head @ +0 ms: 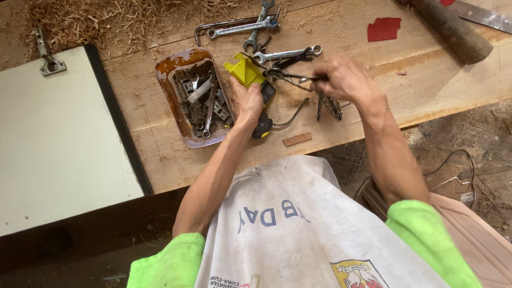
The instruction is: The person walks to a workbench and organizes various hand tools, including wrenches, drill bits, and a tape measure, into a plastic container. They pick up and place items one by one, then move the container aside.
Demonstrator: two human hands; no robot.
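Note:
My left hand (247, 100) grips a yellow and black hand-held tool (249, 74) on the wooden workbench (330, 114), just right of an orange-brown tray (172, 88). My right hand (341, 74) is closed on a thin dark metal piece (290, 77) that reaches toward the tool's head. The hand is blurred, so what it pinches is hard to tell. Several spanners (282, 53) lie just beyond both hands. A thin curved wire (293, 114) lies on the bench between my forearms.
The tray holds small metal fittings and spanners. More spanners (242, 28) and wood shavings (106, 18) lie further back. A white panel with a hinge (58, 138) is at left. A red scrap (384, 29), a wooden handle (453, 29) and a small wood chip (296, 140) are also on the bench.

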